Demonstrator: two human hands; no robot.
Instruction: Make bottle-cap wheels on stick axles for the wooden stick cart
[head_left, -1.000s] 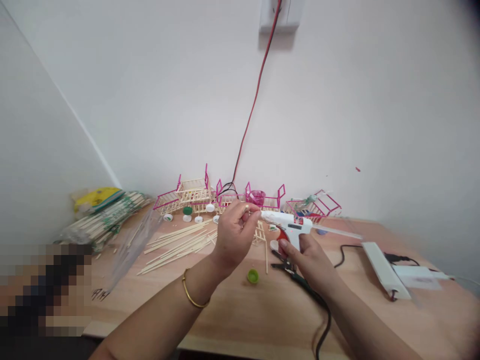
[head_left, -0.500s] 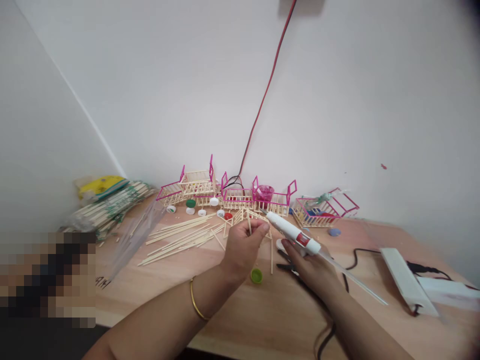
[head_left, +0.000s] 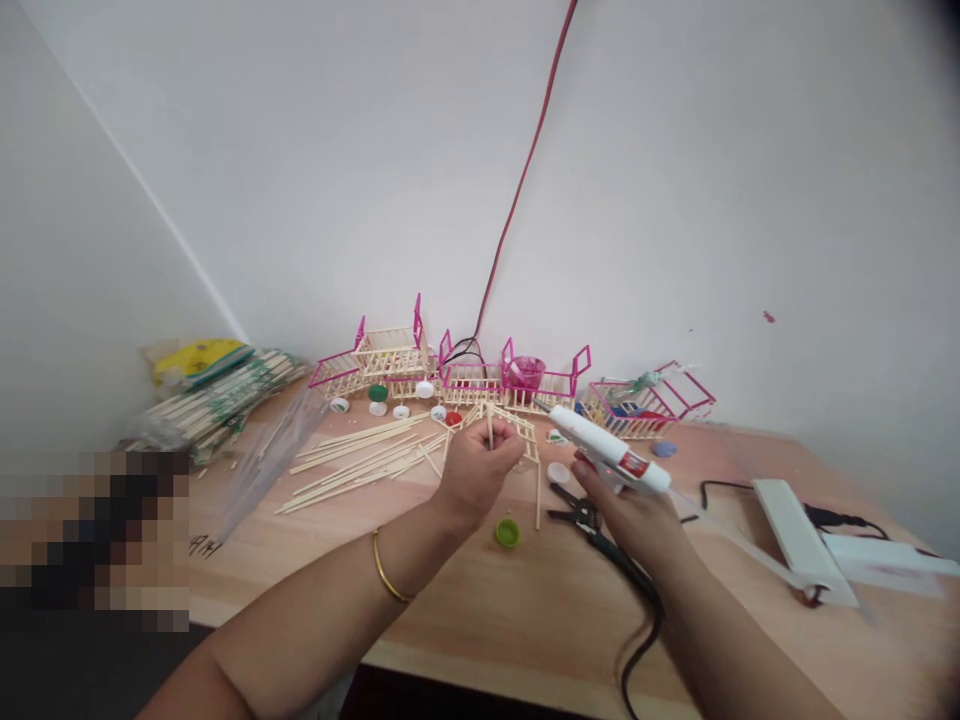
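My left hand (head_left: 480,462) pinches a short wooden stick (head_left: 490,430) that points upward from the fingers. Just behind it stands a small frame of glued sticks (head_left: 531,432), partly hidden by the hand. My right hand (head_left: 634,515) is wrapped round a white hot glue gun (head_left: 607,448), its nozzle aimed to the upper left, apart from the stick. A clear glue stick (head_left: 739,540) trails from the gun's back end. Below the hands lie a green bottle cap (head_left: 507,533) and black-handled pliers or cutters (head_left: 576,512).
Loose sticks (head_left: 367,465) lie to the left, near a stick bundle (head_left: 225,400) and plastic sleeve (head_left: 266,460). Stick carts with pink rails (head_left: 472,385) line the wall, with caps before them. A white power strip (head_left: 802,545) and black cable (head_left: 637,650) lie right.
My right hand has drawn the glue gun to the right, away from the left hand. The left hand still holds the stick. The view has shifted slightly.
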